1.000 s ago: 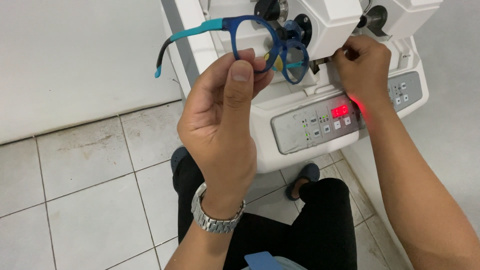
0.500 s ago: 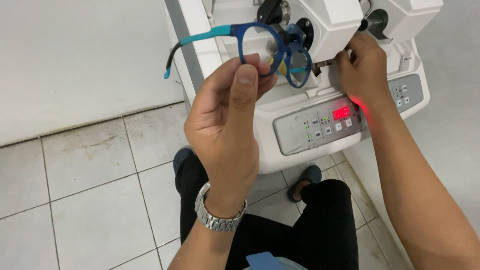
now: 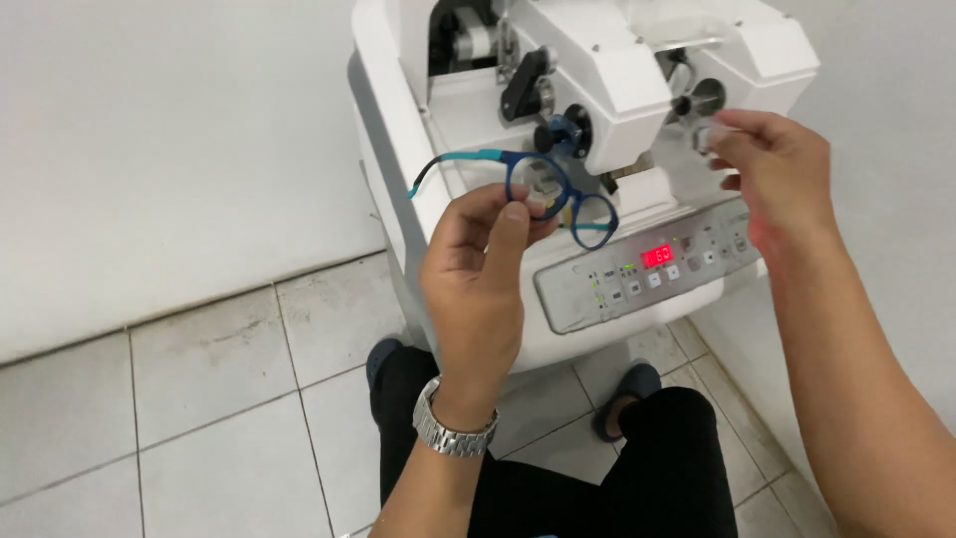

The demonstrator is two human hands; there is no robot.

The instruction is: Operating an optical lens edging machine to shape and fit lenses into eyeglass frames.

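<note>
A blue plastic spectacle frame with a turquoise temple (image 3: 543,189) is held in the middle of the frame by the left hand (image 3: 478,269), pinched at the rim between thumb and fingers. A silver metal wristwatch (image 3: 453,430) is worn on that wrist. The right hand (image 3: 782,174) is raised at the upper right, and a small clear lens (image 3: 704,137) is gripped at its fingertips, just beside a dark round holder of the white lens-edging machine (image 3: 617,60). A red lit display (image 3: 657,256) is seen on the grey control panel (image 3: 647,279), below the spectacle frame.
</note>
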